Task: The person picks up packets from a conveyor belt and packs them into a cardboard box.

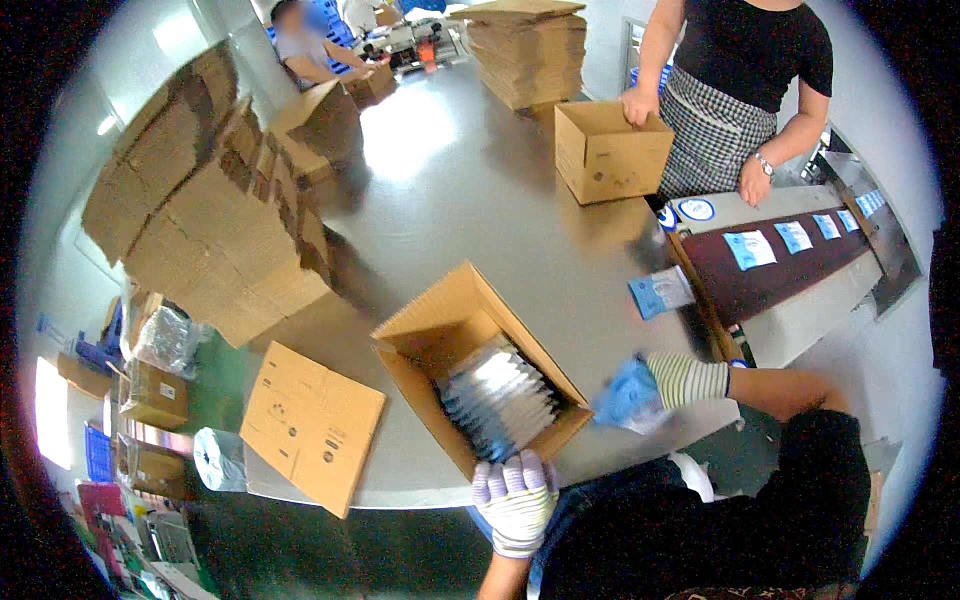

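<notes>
An open cardboard box (425, 390) stands at a slant in front of me on the metal table (430, 230). Inside it lies a row of silvery-blue packets (500, 395), overlapping one another. My left hand (517, 505), in a striped glove, is closed over the box's near rim with the fingers bent over the edge. To the right of the box, my gloved right hand (690, 380) grips a blue and white packet (630, 395), slightly blurred; whether it is one or more I cannot tell. Another blue and white packet (661, 292) lies by the table's right edge.
A conveyor belt (790, 285) carrying several packets runs along the right. Across the table a person in black (755, 50) has a hand on another open box (615, 160). Stacked cardboard (220, 230) rises at left, near a flat carton (312, 425). Another person (305, 55) sits far back.
</notes>
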Available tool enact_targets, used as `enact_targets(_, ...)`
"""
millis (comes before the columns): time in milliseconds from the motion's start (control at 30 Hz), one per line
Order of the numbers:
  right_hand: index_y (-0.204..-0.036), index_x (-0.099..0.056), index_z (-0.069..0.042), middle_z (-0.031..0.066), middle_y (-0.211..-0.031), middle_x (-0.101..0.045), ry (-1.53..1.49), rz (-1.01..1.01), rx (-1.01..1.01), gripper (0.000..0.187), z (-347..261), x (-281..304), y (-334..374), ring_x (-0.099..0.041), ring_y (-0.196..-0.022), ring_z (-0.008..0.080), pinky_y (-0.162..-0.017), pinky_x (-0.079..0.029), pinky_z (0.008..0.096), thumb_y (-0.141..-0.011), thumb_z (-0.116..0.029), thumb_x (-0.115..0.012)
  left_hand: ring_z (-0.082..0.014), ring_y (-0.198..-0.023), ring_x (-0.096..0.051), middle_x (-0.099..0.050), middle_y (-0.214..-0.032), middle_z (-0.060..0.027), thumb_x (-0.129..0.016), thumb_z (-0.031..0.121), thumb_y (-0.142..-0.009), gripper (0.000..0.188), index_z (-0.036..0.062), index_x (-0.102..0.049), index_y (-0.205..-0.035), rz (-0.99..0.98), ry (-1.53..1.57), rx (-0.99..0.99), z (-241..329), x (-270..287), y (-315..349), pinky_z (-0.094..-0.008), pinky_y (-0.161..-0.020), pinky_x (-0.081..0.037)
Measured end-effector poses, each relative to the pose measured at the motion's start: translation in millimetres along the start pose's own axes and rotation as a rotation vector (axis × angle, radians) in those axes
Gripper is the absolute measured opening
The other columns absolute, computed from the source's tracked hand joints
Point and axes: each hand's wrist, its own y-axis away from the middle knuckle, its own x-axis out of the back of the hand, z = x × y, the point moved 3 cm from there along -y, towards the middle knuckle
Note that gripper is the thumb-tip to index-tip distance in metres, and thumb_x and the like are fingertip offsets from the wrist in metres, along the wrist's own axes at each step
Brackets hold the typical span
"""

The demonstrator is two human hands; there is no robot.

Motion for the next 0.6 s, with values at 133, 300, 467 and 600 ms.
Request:
enact_targets(133, -0.105, -0.063, -0.008, 0.0103, -0.106, -0.065, -1.082, 0.630, 0.148, 0.041, -34, 19, 12, -0.060, -0.103, 0.0257, -0.094, -0.044, 0.0407, -0.071, -0.027, -0.075, -0.0224, -0.083, -0.051, -0.050, -0.085, -0.0045, -0.063, 0.026, -0.072, 0.032, 0.0116, -0.053, -0.099, 0.005, -0.024, 0.022, -4, -8, 8, -0.0425, -0.091, -0.037)
enact_targets(300, -0.106, -0.066, -0.016, 0.0087, -0.112, -0.063, -1.010, 0.382, 0.300, 0.032, -37, -29, -32, -0.057, -0.108, 0.0268, -0.094, -0.043, 0.0390, -0.076, -0.029, -0.069, -0.0209, -0.082, -0.050, -0.050, -0.085, -0.0041, -0.062, 0.024, -0.073, 0.031, 0.0111, -0.052, -0.099, 0.000, -0.041, 0.018, -1, -14, 16, -0.0419, -0.092, -0.036)
enact_targets(467, -0.114, -0.058, -0.011, 0.0056, -0.114, -0.060, -1.127, 0.452, 0.448, 0.033, 24, -48, -60, -0.058, -0.103, 0.0205, -0.089, -0.048, 0.0342, -0.084, -0.024, -0.062, -0.0210, -0.083, -0.049, -0.050, -0.084, -0.0043, -0.060, 0.025, -0.074, 0.027, 0.0117, -0.053, -0.097, 0.022, -0.015, 0.001, 5, -8, 9, -0.0419, -0.092, -0.036)
enact_targets(600, -0.119, -0.052, -0.005, 0.0045, -0.110, -0.061, -1.323, 0.859, 0.469, 0.044, -55, 70, -38, -0.059, -0.095, 0.0150, -0.085, -0.050, 0.0320, -0.080, -0.019, -0.068, -0.0208, -0.082, -0.050, -0.050, -0.083, -0.0042, -0.060, 0.022, -0.074, 0.024, 0.0119, -0.054, -0.095, -0.012, 0.001, 0.027, -2, -5, 15, -0.0416, -0.091, -0.037)
